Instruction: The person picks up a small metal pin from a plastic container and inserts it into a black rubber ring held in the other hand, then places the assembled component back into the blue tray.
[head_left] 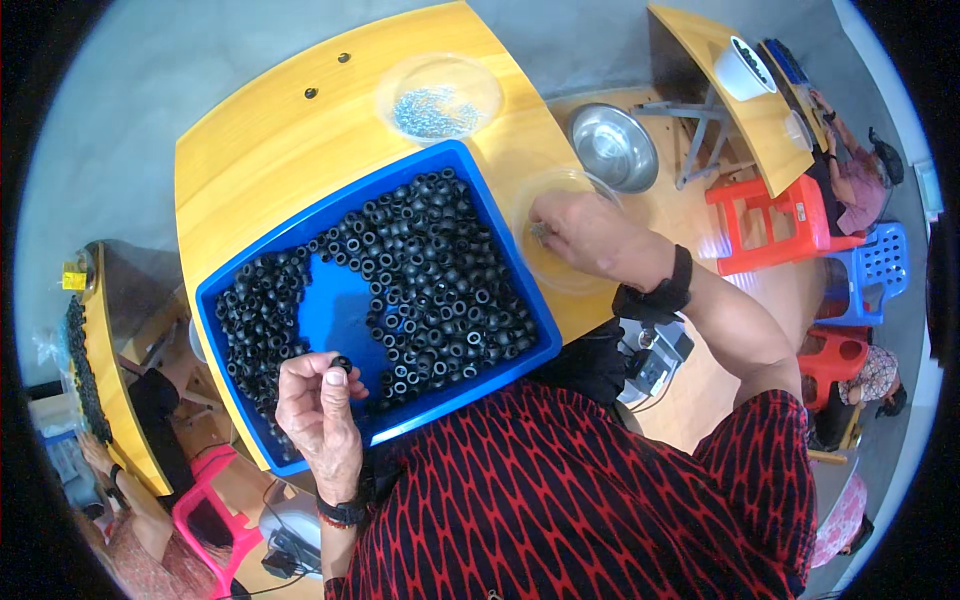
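Between the thumb and fingers of my left hand (325, 420) is a small black ring-shaped piece (342, 363), held over the near edge of a blue tray (325, 290). Many similar hollow black pieces (440, 270) fill the tray around a bare patch of its bottom. To the right, my right hand (590, 230) reaches into a clear plastic bowl (560, 278) with its fingers bent together. Some tiny metal parts (540, 231) show at the fingertips, too small to name. What the fingers grip there is mostly hidden.
A second clear bowl (482, 82) of small silvery parts stands beyond the tray on the yellow table (240, 160). Two black pieces (311, 93) lie near the far edge. A metal basin (613, 148) sits past the table's right side. Other people work at tables on both sides.
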